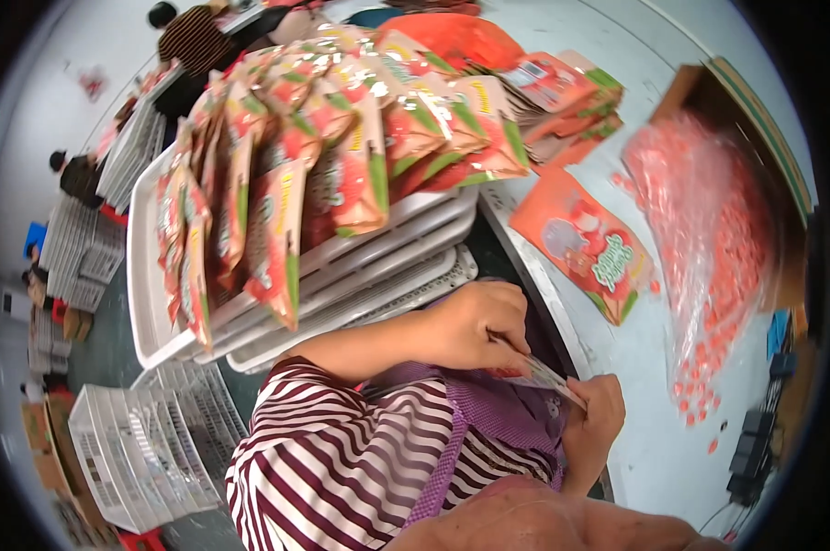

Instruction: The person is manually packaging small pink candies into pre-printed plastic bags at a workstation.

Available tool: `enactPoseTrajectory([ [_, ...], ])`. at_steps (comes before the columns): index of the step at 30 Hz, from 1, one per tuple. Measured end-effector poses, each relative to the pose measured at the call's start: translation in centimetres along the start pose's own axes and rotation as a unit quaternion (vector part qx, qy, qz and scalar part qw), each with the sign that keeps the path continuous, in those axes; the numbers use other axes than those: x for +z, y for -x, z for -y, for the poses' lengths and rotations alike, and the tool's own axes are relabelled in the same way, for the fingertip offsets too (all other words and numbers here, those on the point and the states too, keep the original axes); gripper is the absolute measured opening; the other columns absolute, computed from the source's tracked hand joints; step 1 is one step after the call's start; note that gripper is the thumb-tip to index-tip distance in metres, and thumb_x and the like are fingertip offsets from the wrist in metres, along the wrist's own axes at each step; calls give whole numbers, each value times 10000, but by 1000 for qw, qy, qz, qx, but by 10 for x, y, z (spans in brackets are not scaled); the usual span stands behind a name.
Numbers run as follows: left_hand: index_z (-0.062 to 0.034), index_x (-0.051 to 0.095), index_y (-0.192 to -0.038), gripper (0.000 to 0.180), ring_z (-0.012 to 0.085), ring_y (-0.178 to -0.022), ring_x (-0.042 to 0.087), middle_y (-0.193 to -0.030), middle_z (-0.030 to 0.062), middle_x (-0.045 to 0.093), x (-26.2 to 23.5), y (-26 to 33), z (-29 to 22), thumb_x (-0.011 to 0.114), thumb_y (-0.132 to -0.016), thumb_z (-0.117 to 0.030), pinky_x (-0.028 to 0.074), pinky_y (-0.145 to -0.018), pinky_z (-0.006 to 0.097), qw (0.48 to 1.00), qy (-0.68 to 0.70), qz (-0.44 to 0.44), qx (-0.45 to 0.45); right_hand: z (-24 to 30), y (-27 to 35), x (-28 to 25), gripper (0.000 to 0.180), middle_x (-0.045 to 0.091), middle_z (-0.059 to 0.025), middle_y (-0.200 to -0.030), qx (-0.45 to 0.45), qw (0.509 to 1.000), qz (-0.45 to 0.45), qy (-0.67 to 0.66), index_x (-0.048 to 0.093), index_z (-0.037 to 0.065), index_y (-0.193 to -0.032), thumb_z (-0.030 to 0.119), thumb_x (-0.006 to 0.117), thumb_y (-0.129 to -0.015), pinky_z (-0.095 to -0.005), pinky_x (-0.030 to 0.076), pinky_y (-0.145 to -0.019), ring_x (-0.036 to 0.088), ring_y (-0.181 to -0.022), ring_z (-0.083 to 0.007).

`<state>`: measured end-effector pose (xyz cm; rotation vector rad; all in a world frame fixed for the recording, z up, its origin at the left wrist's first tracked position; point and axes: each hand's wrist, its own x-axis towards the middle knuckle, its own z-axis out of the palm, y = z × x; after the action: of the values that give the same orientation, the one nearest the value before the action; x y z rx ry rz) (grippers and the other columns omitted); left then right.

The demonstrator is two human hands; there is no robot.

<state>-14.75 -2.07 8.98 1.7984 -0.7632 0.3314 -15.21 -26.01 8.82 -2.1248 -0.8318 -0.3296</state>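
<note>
My left hand (482, 323) reaches across from the left, its fingers pinched on one end of a small flat pouch (545, 375). The opposite end of that pouch is between the fingers of my right hand (602, 410). It is held nearly edge-on in front of my purple apron (516, 404), so its front is mostly hidden. On the white table just beyond my hands lies a single red-orange pouch (585, 243) with a green edge. Left of it, a heap of similar filled pouches (351, 179) overflows a white plastic tray (141, 239).
A clear bag of small red caps (709, 220) spills onto the table (635, 441) by a cardboard box (755, 147). Further pouches (562, 92) are stacked at the back. White crates (103, 459) stand at lower left. Black adapters (753, 450) and cables sit at the right edge. People work at upper left.
</note>
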Motion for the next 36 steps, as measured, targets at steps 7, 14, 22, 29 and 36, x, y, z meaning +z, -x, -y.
enactPoseTrajectory([
  [7, -2, 566, -1151, 473, 271, -1020, 577, -1061, 156, 616, -22, 15, -14, 737, -758, -201, 446, -891, 324, 983, 118, 107, -93, 13, -10, -11, 102, 525, -101, -638, -53, 991, -53, -114, 587, 2, -797, -21, 631, -707, -320, 429, -541, 522, -579, -238],
  [14, -20, 524, -1237, 356, 185, -905, 606, -1109, 135, 620, -54, 39, -72, 531, -898, -128, 486, -784, 304, 979, 74, 27, -188, 13, -33, 4, 125, 568, -110, -785, -93, 938, -160, -292, 577, -16, -884, 81, 600, -809, -322, 461, -652, 536, -719, -224],
  [22, 55, 476, -1178, 267, 227, -995, 542, -1169, 134, 517, -169, 55, -163, 434, -958, -92, 469, -835, 348, 582, -710, -394, -50, 3, -44, 29, 146, 581, -121, -870, -43, 968, -79, -234, 583, -8, -885, 25, 634, -752, -306, 445, -743, 546, -801, -224],
  [29, -94, 562, -1204, 341, 260, -882, 636, -1021, 133, 659, -319, 156, -155, 491, -921, -271, 473, -757, 351, 496, -689, -522, -76, -9, -34, 31, 81, 576, -111, -864, 9, 968, -58, -243, 582, -15, -842, 3, 617, -771, -282, 436, -714, 540, -799, -211],
  [36, -166, 541, -1242, 408, 361, -1077, 549, -1126, 253, 569, -332, 217, -77, 398, -861, -141, 410, -911, 378, 497, -583, -424, -483, -18, -26, 18, 96, 577, -111, -827, 46, 976, -79, -197, 585, -20, -828, -57, 579, -740, -276, 438, -700, 547, -768, -215],
])
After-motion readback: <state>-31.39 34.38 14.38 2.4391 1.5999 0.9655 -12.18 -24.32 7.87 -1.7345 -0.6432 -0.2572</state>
